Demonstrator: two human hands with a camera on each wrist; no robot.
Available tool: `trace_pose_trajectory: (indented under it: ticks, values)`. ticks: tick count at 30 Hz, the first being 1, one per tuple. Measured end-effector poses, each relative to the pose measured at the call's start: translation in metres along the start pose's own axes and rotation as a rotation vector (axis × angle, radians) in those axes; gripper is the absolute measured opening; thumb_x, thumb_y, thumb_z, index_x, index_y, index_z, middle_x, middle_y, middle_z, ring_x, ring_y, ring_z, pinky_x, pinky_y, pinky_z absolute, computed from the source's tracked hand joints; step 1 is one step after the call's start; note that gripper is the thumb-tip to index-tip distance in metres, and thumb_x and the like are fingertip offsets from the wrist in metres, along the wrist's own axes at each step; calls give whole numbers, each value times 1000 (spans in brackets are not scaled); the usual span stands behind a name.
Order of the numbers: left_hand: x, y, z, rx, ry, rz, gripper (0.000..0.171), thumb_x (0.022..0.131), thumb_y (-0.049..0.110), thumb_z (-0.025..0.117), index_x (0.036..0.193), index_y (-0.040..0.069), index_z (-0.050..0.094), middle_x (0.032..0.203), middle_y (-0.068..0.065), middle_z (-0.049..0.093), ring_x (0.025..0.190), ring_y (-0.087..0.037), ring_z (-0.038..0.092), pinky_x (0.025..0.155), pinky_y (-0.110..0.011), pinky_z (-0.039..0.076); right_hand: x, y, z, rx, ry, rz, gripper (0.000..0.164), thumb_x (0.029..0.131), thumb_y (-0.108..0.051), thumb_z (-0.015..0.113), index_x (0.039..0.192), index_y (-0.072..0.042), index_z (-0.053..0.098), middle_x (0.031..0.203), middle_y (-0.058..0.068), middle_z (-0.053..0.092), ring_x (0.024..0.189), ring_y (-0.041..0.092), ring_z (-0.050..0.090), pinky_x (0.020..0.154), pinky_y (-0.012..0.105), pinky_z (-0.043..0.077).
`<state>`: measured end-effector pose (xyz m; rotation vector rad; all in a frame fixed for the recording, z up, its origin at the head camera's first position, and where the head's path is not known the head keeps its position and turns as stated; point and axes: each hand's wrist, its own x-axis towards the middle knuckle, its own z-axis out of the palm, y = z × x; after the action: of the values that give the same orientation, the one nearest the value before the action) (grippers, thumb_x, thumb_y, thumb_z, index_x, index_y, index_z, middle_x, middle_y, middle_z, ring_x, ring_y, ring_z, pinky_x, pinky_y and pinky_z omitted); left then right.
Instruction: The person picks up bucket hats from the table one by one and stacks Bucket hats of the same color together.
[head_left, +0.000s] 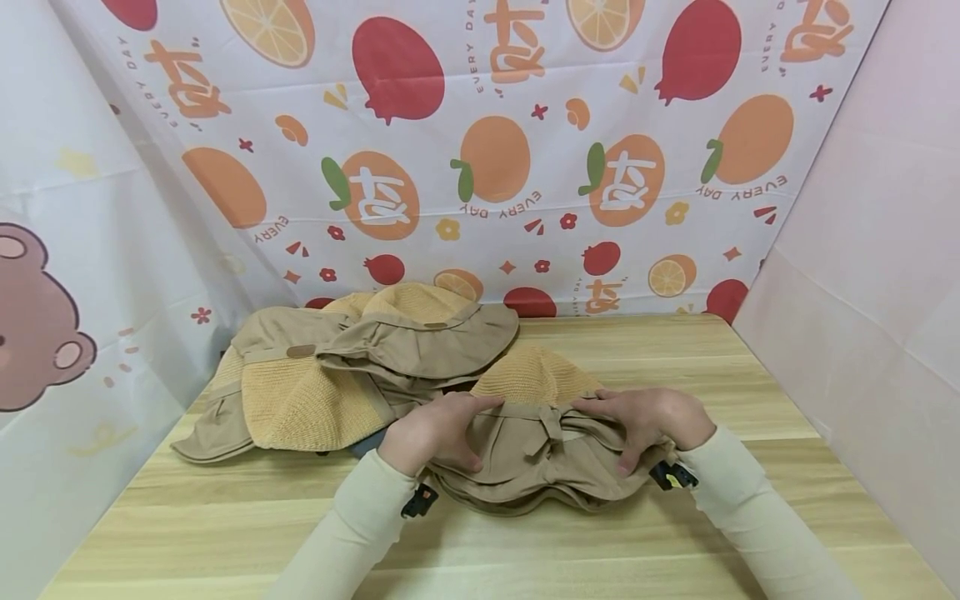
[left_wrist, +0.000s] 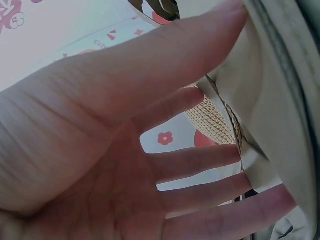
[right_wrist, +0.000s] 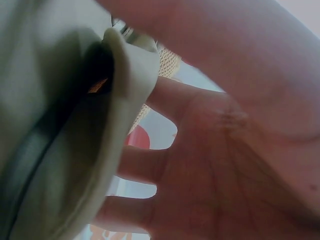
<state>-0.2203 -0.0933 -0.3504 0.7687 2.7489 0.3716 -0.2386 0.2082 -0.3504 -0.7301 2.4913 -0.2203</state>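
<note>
In the middle of the near part of the pale yellow wood-grain table [head_left: 187, 542]: a floppy sun hat [head_left: 513, 446] of tan cloth and yellow woven straw. Resting on the wood or just above; hard to tell which.

Pinched by both bare hands, one at each end of the wide tan brim. At the left end, the left hand [head_left: 438, 433], thumb on the near face of the cloth, fingers round behind. At the right end, the right hand [head_left: 656, 418], with much the same pinch. In both wrist views, fingers spread, with gaps in between. Neither hand nearer than the other.

Longest way of the hat: side to side, from hand to hand. At the far side, the straw crown [head_left: 536, 379], poking up and away toward the white fruit-print cloth [head_left: 480, 275]. On the near side, the brim, all wavy and folded, with a small tan cloth strap [head_left: 551, 425] by the middle. Hard to tell if just one hat or a few in layers.

Off to the left and a bit farther back, a messy pile of hats [head_left: 315, 400] with tan brims and straw crowns. Much closer to the left hand than to the right. Down low by the left wrist, something dark blue [head_left: 367, 443], mostly hidden.
</note>
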Motion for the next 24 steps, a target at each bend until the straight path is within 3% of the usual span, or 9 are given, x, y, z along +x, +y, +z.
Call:
trace_pose_trajectory:
  ticks: [15, 22, 24]
  values:
    - [1, -1, 3, 5, -4, -6, 88, 67, 23, 86, 145, 18, 43, 138, -8, 51, 125, -28, 44, 101, -44, 40, 0, -1, 3, -13, 12, 23, 105, 64, -27, 87, 152, -26, 29, 154, 18, 22, 135, 32, 29, 102, 52, 35]
    - [-8, -8, -12, -40, 1, 35, 82, 74, 24, 81, 146, 15, 42, 140, -8, 48, 127, -26, 42, 103, -42, 36, 1, 1, 0, -23, 16, -22, 105, 65, -28, 87, 152, -21, 29, 154, 20, 22, 136, 34, 28, 103, 52, 34]
    - [-11, -11, -20, -43, 26, 54, 78, 77, 25, 79, 145, 11, 42, 131, -10, 55, 120, -25, 48, 101, -42, 39, -1, 3, -1, -34, 25, -44, 106, 64, -30, 87, 152, -19, 29, 153, 22, 22, 136, 36, 26, 104, 53, 32]
